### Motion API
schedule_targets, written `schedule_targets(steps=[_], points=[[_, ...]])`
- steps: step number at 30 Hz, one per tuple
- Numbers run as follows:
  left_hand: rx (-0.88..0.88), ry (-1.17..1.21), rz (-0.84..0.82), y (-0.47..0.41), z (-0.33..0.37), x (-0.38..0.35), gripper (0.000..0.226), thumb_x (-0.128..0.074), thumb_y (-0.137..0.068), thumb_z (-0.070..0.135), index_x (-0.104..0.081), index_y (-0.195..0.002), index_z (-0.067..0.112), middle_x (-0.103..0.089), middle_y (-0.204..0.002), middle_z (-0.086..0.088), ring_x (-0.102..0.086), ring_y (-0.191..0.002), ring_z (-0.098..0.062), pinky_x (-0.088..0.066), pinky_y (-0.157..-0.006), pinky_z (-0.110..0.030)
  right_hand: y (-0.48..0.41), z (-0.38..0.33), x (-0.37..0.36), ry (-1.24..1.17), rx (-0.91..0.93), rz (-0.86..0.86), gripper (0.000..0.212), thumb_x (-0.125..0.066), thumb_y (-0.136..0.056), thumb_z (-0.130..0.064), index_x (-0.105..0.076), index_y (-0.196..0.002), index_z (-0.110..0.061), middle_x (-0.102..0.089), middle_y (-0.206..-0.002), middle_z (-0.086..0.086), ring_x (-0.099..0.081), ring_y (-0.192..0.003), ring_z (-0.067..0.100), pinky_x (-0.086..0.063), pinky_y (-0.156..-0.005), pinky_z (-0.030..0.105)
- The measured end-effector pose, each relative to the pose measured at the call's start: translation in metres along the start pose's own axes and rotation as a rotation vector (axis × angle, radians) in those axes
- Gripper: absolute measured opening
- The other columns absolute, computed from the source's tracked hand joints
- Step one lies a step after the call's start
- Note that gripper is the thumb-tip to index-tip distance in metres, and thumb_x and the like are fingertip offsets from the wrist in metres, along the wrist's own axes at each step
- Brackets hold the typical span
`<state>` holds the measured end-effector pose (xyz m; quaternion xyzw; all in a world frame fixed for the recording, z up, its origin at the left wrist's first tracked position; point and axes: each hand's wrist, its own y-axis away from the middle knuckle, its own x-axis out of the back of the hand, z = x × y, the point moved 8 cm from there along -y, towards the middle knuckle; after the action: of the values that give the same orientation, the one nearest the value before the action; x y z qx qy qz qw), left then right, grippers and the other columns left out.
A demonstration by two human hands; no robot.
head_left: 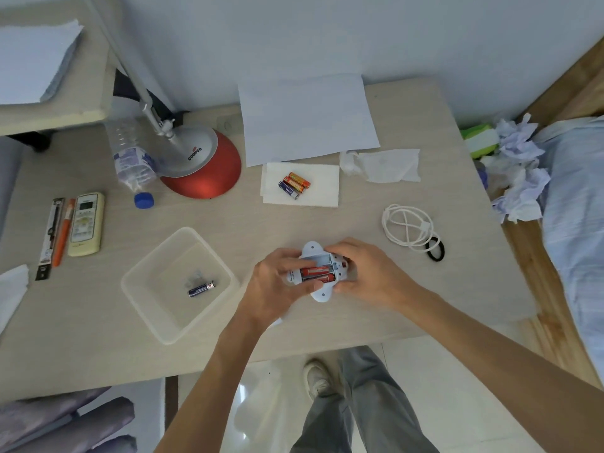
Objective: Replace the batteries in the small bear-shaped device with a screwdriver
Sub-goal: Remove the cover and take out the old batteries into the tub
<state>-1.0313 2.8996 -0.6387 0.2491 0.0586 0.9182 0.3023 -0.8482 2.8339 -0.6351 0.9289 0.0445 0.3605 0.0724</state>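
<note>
Both hands, left (277, 282) and right (366, 273), clasp the bear-shaped device (318, 271) over the pale worktop (294, 230); spare batteries (294, 184) lie beyond it, toward the white wall (327, 37).

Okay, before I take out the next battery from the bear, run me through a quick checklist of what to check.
1. Compartment open: ok, bear shows red cells.
2. Both hands steadying it: ok, left hand, right hand.
3. Tray for old cells within reach: ok, one battery in it.
4. Spare batteries ready on napkin: ok.
5. Screws safe: cannot tell.
6. Cover located: cannot tell.
</note>
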Motion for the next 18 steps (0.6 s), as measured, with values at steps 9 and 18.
schedule_targets(steps=[9,18], points=[[0.013,-0.111,-0.012,-0.0022,-0.0026,0.0010,0.025,-0.091,-0.087,0.031,-0.086,-0.111,0.027,-0.073,-0.113,0.013,-0.069,-0.099,-0.010,-0.059,-0.091,-0.036,0.0010,-0.0009,-0.0008,0.006,-0.024,0.019,0.061,-0.090,-0.075,-0.019,-0.069,-0.132,-0.025,-0.070,-0.111,-0.010,-0.064,-0.095,0.009,-0.049,-0.084,0.025],[-0.054,-0.092,0.085,0.0030,0.0014,0.0048,0.017,-0.085,-0.092,0.017,-0.087,-0.108,0.024,-0.068,-0.136,0.011,-0.063,-0.111,0.012,-0.045,-0.092,-0.004,0.0014,-0.0016,-0.0005,-0.048,-0.075,0.023,0.051,-0.092,-0.074,-0.026,-0.072,-0.122,-0.029,-0.077,-0.102,-0.009,-0.071,-0.088,0.009,-0.060,-0.082,0.039]])
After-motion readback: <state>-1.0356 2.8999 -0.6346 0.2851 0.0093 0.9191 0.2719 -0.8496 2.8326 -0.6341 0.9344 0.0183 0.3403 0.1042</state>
